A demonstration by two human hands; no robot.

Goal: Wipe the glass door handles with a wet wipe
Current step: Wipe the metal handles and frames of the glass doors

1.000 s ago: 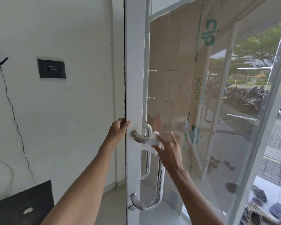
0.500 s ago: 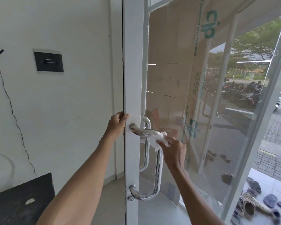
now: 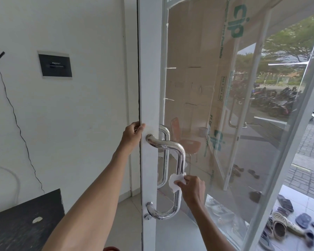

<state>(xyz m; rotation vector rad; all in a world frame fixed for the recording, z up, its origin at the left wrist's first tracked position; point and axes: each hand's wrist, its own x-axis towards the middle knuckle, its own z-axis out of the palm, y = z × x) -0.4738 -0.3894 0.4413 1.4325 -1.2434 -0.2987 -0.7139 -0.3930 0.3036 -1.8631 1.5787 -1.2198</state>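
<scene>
We're mid-wipe: right hand (image 3: 192, 189) pinches the wet wipe (image 3: 176, 181) on the near handle (image 3: 180, 160) upright, left hand (image 3: 132, 135) clamps the door edge (image 3: 150, 87); next probably the lower bend, then the outer handle (image 3: 164, 154)

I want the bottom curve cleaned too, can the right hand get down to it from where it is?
Probably yes: the right hand presses the wipe on the handle just above that curve, with nothing between.

Two long, thin arms come up from 6 o'clock. Both are bare, with no sleeves. The left hand (image 3: 133, 134) and the right hand (image 3: 193, 188) are bare too. No rings, no watch, no gloves.
</scene>
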